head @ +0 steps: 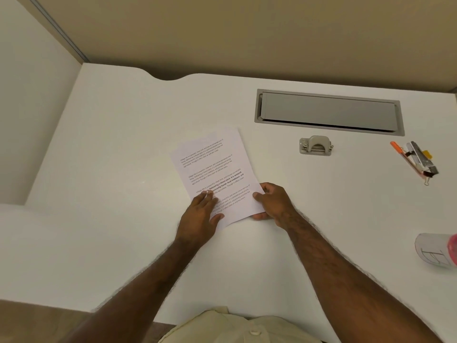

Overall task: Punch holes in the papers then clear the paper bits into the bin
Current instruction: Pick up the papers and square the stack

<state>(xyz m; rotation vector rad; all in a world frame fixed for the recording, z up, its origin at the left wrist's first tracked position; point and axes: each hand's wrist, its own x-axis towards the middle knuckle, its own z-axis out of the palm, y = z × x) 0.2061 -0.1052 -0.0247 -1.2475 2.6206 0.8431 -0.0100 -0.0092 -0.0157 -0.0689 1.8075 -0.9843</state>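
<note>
1. Now I am squaring the white printed paper sheets (214,174) lying mid-desk: my left hand (201,214) is pressing flat, fingers straight, while my right hand (273,203) is pinching the near right corner.
2. Next, I judge, I am needing the grey metal hole punch (315,145), sitting untouched well apart to the right.

Bare forearms; a pale khaki buttoned shirt (237,325) covers the torso.

White papers (212,169) with black text; grey punch (315,145); seemingly orange pen (399,151).
</note>
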